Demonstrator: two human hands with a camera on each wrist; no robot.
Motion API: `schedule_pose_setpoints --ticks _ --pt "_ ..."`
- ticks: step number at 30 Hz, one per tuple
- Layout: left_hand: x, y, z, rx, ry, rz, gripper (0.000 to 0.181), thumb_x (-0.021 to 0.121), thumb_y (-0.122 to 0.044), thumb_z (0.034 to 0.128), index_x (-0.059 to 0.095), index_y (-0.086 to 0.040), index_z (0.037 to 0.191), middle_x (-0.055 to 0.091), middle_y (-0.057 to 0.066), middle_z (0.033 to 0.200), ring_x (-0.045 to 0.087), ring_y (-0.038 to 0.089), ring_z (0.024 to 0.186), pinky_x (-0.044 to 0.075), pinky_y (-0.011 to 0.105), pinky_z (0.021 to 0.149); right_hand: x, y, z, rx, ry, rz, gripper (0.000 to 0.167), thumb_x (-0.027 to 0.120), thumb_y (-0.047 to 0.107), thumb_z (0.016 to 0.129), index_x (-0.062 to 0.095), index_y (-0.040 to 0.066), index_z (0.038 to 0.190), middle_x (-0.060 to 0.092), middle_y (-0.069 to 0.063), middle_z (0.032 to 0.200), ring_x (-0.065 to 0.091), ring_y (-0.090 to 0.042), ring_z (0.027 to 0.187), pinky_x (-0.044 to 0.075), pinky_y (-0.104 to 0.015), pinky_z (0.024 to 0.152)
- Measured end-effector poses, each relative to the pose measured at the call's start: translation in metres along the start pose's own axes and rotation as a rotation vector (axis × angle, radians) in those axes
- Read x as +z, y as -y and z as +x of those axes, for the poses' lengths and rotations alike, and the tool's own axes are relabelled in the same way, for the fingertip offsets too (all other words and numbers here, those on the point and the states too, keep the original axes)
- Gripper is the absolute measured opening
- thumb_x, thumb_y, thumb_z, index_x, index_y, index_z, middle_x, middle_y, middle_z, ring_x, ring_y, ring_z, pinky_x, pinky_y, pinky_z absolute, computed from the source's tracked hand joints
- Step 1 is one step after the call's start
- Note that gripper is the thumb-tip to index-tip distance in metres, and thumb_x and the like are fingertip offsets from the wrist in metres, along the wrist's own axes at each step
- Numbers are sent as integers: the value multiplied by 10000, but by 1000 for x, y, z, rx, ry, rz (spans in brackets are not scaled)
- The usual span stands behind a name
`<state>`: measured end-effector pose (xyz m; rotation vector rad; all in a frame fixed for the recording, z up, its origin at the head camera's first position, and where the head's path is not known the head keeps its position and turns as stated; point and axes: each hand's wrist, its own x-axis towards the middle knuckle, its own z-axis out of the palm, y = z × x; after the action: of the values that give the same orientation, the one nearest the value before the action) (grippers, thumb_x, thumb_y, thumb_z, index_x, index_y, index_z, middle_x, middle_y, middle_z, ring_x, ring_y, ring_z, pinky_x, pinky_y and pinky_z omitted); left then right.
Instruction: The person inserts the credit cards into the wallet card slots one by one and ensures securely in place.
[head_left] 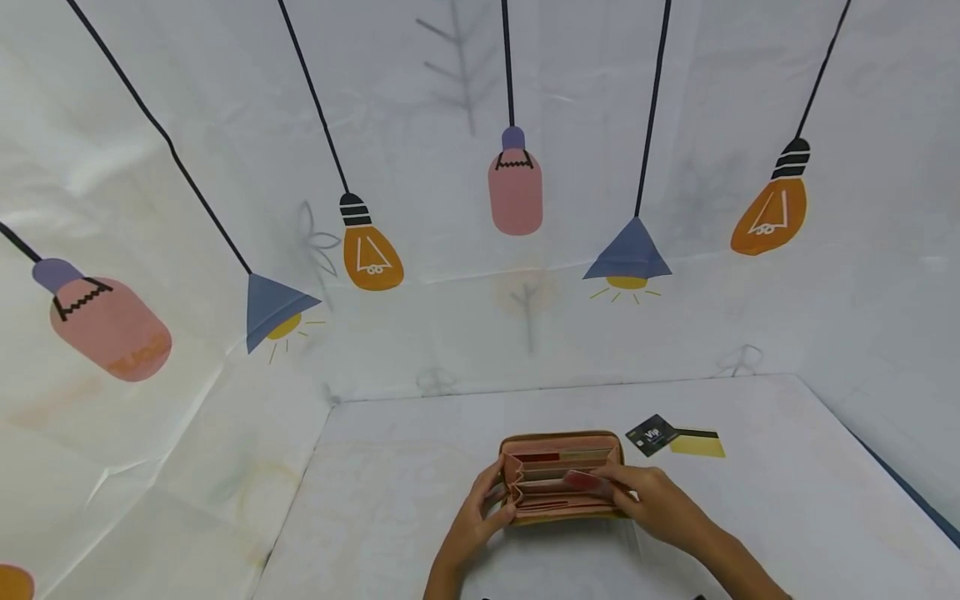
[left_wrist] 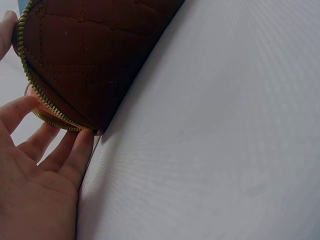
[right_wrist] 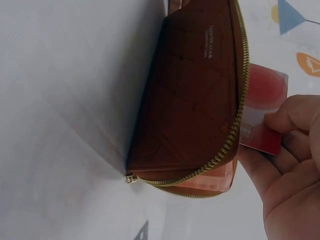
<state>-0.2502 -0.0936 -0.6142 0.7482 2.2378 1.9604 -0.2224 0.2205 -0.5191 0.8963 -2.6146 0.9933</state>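
An unzipped brown quilted wallet [left_wrist: 95, 55] stands on the white table with its pink pleated compartments facing up in the head view. My left hand [head_left: 476, 517] holds its left end, the thumb at the front zipper edge and the fingers along the side. Between thumb and fingers, my right hand [head_left: 660, 500] pinches a red and white card [right_wrist: 265, 107] with a chip. The card sticks out above the wallet's opening; its lower edge is hidden behind the front panel in the right wrist view. Other cards [head_left: 538, 457] show inside the rear slots.
Right of the wallet, a black card marked Vip [head_left: 651, 435] lies against a yellow card [head_left: 699, 444] with a dark stripe. The white table [head_left: 375, 500] meets a pale wall sheet [head_left: 450, 333] printed with hanging lamps at the back and left.
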Motion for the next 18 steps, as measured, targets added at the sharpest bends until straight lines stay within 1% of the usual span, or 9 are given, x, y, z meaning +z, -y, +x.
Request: schedule_pose_setpoints --ticks 2,4,10,13,18 --pt "0 -1 0 -14 -4 -5 720 632 -90 973 272 -184 1590 296 139 1602 376 157 1436 415 320 1146 1 0 -1 -12 6 1 267 647 -35 913 706 120 1121 709 27 871 457 79 634 439 -150 518" --pt "0 -1 0 -18 -6 -4 723 634 -88 971 272 -186 1589 298 136 1602 375 156 1435 415 321 1146 3 1 -1 -18 7 2 270 639 -43 914 704 109 1127 701 27 863 412 92 604 415 -138 502" --pt "0 -3 0 -28 -13 -8 722 641 -96 968 281 -191 1587 311 123 1597 376 137 1432 414 325 1147 9 1 -2 -48 9 36 282 624 -60 918 709 80 1148 700 32 847 400 107 585 428 -135 490" --pt "0 -3 0 -29 -15 -8 721 643 -97 966 285 -186 1586 314 125 1595 376 172 1436 414 327 1148 12 1 -2 -65 19 51 272 627 -48 925 708 74 1154 684 46 840 409 105 604 427 -135 500" --pt "0 -1 1 -24 -6 -8 720 638 -97 970 277 -183 1588 304 132 1599 375 205 1438 410 316 1149 14 0 -1 -105 33 30 275 635 -45 924 705 86 1155 653 75 810 418 94 634 425 -131 531"
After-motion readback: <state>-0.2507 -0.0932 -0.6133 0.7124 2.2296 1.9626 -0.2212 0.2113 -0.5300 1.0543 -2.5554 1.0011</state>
